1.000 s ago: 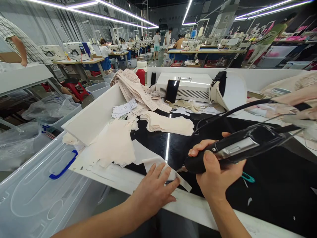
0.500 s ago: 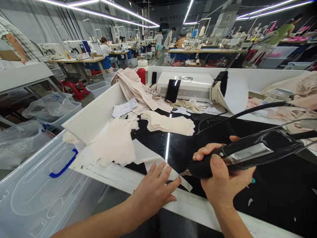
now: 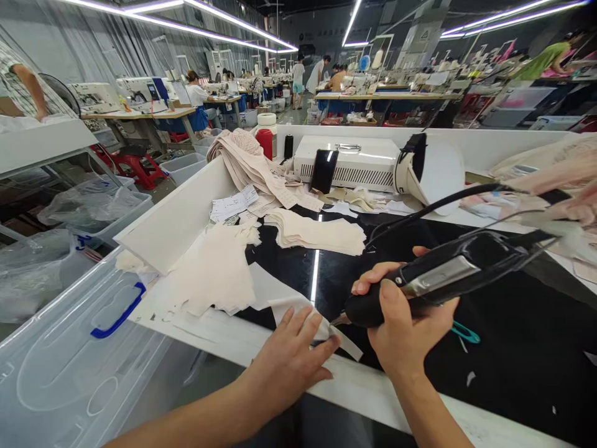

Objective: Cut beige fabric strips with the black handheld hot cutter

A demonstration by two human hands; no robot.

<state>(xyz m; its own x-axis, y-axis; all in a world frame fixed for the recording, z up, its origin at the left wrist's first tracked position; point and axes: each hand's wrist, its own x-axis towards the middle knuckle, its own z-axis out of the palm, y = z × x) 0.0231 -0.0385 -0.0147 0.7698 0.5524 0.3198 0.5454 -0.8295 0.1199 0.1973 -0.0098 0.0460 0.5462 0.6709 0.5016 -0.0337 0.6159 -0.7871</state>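
My right hand (image 3: 408, 333) is wrapped round a black corded hand tool (image 3: 445, 274) with a silver lever on its side. The tool's thin metal tip rests on a thin pale fabric piece (image 3: 284, 298) near the front edge of the black tabletop (image 3: 504, 367). Pressed flat on that fabric, my left hand (image 3: 293, 358) has its fingers spread, with the forefinger close to the tip. Beyond the tip, a narrow strip of the fabric (image 3: 349, 345) runs toward the front edge. A teal loop-shaped object (image 3: 466, 332) lies right of my right hand, partly hidden by it.
Stacked cream fabric pieces (image 3: 317, 231) and a larger cream pile (image 3: 214, 264) lie left and behind. At the back are a phone (image 3: 324, 171), a white vented box (image 3: 349, 158) and a lamp-like cone (image 3: 441, 168). A clear plastic bin (image 3: 60, 373) stands left.
My right hand and the tool have shifted left along the fabric, toward my left fingers. More of the teal object now shows. My left hand has stayed in place.
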